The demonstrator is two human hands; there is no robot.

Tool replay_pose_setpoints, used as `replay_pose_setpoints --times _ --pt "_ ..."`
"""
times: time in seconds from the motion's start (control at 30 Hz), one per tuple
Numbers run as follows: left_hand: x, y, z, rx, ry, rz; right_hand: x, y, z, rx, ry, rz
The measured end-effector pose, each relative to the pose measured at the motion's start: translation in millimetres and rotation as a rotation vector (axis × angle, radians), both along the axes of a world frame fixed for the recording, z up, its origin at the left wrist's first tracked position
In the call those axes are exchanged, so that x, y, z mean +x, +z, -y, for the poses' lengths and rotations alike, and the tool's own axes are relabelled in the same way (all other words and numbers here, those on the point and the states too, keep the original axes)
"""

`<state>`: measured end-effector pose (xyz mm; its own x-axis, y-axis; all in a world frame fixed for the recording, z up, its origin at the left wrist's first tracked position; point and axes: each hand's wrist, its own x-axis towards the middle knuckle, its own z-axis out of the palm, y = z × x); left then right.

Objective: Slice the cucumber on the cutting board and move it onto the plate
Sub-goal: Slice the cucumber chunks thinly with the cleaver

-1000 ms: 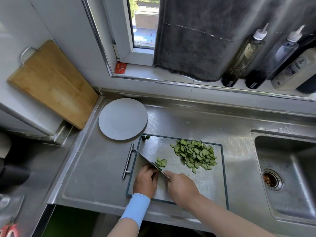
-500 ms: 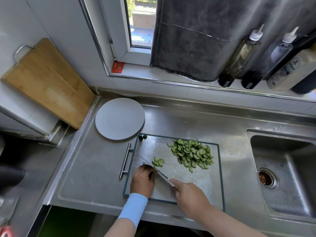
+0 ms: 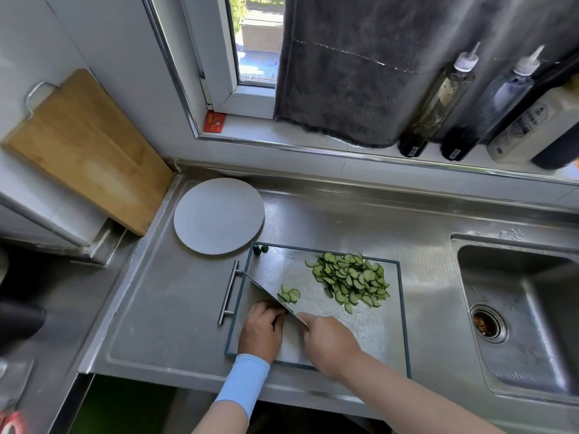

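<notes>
back at the slices, right hand [image 3: 329,343] grips knife [image 3: 269,294]; left hand [image 3: 261,330] curled.

A single wide-angle view looks from head height, forward and steeply down, over a stainless steel counter [image 3: 175,308]. The steel cutting board with dark rim [image 3: 404,308] sits near the lower centre of the frame, close beneath the camera; both forearms enter from the bottom edge. The window sill [image 3: 313,136] and dark grey hanging towel [image 3: 344,73] fill the upper frame, farther off. Straight edges bow toward the corners.
</notes>
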<state>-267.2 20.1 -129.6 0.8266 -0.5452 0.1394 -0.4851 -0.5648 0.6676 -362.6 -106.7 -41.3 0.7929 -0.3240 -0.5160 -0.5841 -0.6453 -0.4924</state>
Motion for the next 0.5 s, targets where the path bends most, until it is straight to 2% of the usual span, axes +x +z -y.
replay_pose_setpoints --times 0.5 --pt "2 9 0 0.026 -0.006 0.007 -39 14 -1 -0.045 0.044 0.0"
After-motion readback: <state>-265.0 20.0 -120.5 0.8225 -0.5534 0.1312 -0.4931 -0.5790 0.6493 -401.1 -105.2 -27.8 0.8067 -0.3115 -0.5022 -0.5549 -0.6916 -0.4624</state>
